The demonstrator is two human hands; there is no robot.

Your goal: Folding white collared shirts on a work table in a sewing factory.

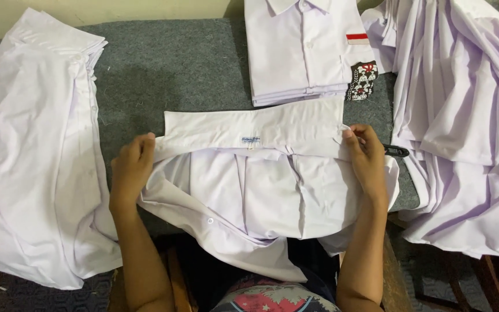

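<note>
A white shirt (261,185) lies on the grey felt-covered table (168,69), its collar (255,130) spread flat with a small label at its middle. My left hand (131,170) grips the shirt just below the collar's left end. My right hand (366,156) pinches the collar's right end between fingertips. The shirt's lower part hangs off the near table edge toward my lap, with a button showing on the left placket.
A folded white shirt (301,46) with a red-and-white chest patch lies at the back. A heap of loose white shirts (463,115) fills the right side, another pile (30,150) the left. A small black object (397,151) lies beside my right hand.
</note>
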